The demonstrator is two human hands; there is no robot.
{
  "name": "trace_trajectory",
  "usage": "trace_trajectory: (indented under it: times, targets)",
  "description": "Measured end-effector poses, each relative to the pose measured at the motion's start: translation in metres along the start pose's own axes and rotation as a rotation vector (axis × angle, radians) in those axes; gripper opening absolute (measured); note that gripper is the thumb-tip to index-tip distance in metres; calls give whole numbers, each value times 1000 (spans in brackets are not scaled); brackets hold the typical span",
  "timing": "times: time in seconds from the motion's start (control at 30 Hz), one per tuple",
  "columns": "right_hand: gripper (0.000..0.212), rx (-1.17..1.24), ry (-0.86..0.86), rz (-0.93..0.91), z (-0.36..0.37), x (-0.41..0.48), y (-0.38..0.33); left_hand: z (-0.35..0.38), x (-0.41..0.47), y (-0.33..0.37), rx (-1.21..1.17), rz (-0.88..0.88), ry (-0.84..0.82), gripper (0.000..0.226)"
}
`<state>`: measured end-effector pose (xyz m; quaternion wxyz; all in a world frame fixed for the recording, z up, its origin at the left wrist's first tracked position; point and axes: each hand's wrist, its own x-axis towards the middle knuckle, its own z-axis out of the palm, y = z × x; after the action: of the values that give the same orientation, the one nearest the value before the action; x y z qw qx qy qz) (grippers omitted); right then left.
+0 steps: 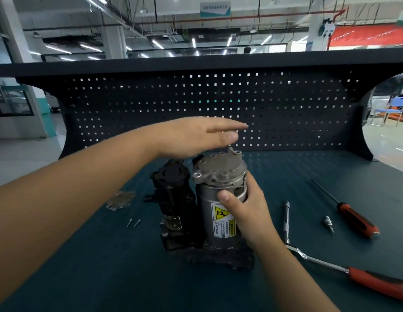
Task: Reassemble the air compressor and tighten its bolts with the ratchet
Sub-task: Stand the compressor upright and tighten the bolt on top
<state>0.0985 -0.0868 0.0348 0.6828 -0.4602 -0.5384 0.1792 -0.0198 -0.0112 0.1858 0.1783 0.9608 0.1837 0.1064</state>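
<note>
Grey compressor cylinder (220,199), yellow warning label (223,219); red-handled ratchet (353,274); teal bench mat (106,266).

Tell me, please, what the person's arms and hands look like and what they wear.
The left hand and right hand are bare: no gloves, rings or watch show. Both forearms are uncovered, with no sleeve in view.

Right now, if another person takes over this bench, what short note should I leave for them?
Left hand: open, flat over the cap.
Right hand: grips the silver cylinder.
Ratchet lies on the mat at the right, untouched; two screws lie loose left of the compressor.
Done: cap set on the cylinder.
Left: seat it, then fasten and tighten with the ratchet.
</note>
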Motion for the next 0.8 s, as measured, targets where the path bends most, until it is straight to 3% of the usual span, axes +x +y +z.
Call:
trace_trajectory:
  times: [0.23, 0.4, 0.57, 0.7, 0.8]
  targets:
    - [72, -29, -3, 0, 3, 5, -2, 33, 3, 1, 222, 51, -177, 45]
    - [55, -26, -19, -27, 1, 7, 3, 38, -1, 4, 242, 28, -160, 42]
    - [53, -6, -10, -22, -6, 7, 6, 43, 5, 13, 339, 46, -157, 43]
    - [61, 9, -6, -22, -4, 6, 3, 45, 6, 10, 321, 64, -146, 43]
    - [71, 25, 18, -22, -2, 3, 2, 36, 1, 7, 105, 99, -106, 58]
